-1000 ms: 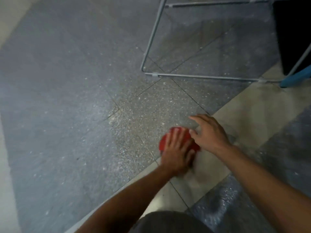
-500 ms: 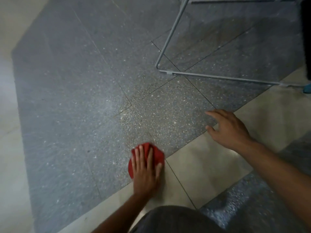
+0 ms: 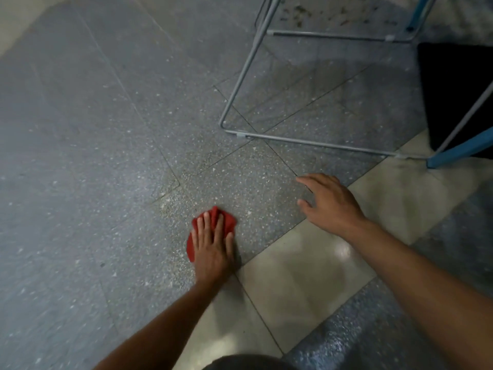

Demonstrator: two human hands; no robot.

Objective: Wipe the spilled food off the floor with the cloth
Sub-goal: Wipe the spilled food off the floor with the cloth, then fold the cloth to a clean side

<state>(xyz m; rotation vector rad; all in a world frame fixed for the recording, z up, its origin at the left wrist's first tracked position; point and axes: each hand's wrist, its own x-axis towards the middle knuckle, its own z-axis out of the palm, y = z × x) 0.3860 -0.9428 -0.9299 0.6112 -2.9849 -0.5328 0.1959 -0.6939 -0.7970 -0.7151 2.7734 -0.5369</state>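
Risks letting the left hand (image 3: 213, 252) skate off the red cloth (image 3: 228, 222) on a hard push, judging by a palm that only bears down with nothing curled round the fabric. Could also smear or scatter food rather than gather it, with so little cloth exposed ahead of the fingers. Might well pass over crumbs, given a speckled grey floor (image 3: 106, 156) that hides them.

Presses that left hand flat on top of the cloth, fingers straight and slightly spread, pinning it to the floor without gripping. Holds the right hand (image 3: 333, 206) to the right of the cloth and well apart from it, fingers loosely spread, empty. Cannot tell whether its fingertips touch the floor or hover just above.

Leaves the cloth bunched small, mostly hidden under the palm, red showing past the fingertips and along the hand's left side. Puts a pale tile (image 3: 306, 276) just right of the cloth. Sets a thin metal frame (image 3: 306, 141) on the floor beyond the cloth and to its right. Shows dark specks (image 3: 301, 10) far beyond the cloth, under that frame: possibly spilled food, too small to tell, and awkward to reach past the bars.
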